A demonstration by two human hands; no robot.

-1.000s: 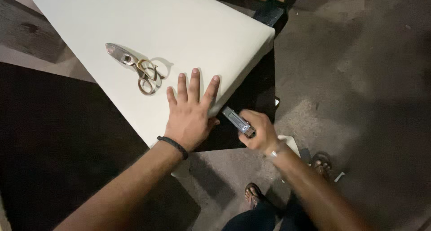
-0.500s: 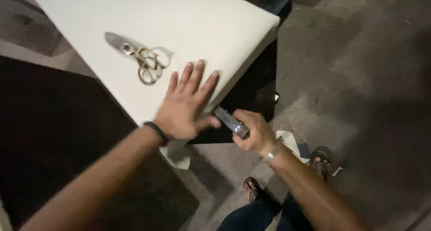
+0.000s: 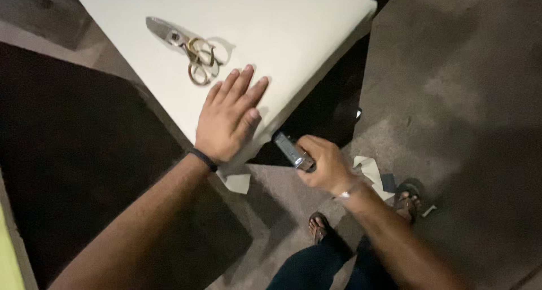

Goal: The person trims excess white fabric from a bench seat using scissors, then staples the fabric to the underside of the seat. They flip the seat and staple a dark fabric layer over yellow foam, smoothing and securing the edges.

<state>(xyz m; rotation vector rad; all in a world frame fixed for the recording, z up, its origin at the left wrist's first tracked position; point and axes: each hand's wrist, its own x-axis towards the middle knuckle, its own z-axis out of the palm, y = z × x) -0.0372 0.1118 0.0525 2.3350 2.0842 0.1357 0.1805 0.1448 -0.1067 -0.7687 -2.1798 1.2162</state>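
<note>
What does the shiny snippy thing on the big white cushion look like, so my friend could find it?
Start at the big white foam slab that fills the top of the view. On it, just beyond the fingertips of the flat left hand, lie the scissors. They are the only metal thing on the white surface, with silver blades pointing away and two brassy finger loops nearest the hand.

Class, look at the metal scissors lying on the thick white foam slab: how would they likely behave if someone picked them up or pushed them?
The metal scissors look rigid and probably heavy for their size. Lying flat on the thick white foam slab, they should neither roll nor tip. Pushed, they would likely drag rather than glide, since the foam looks soft.
</note>
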